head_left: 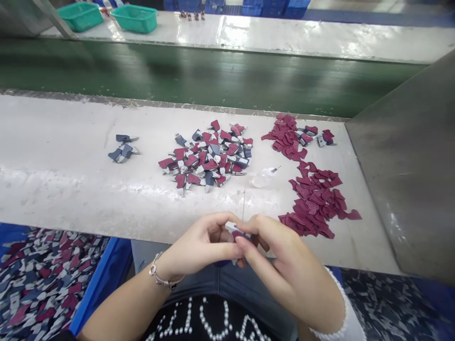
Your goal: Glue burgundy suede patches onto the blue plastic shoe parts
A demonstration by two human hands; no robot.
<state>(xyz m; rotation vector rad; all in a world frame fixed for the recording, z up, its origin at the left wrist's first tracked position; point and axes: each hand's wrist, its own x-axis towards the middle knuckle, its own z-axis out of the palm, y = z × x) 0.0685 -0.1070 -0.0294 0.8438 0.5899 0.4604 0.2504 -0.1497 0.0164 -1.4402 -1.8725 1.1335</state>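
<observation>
My left hand and my right hand meet just above the near table edge, both pinching a small maroon and white piece of material. Much of it is hidden by my fingers. On the white work table, a mixed heap of maroon, grey and navy cut pieces lies straight ahead of my hands. Loose maroon pieces lie closest to my right hand, with another maroon cluster beyond them. A few navy-grey pieces sit to the left.
A blue bin of mixed pieces is at my left knee, and more pieces lie at lower right. A metal panel stands at the table's right end. Beyond a green conveyor belt are green baskets.
</observation>
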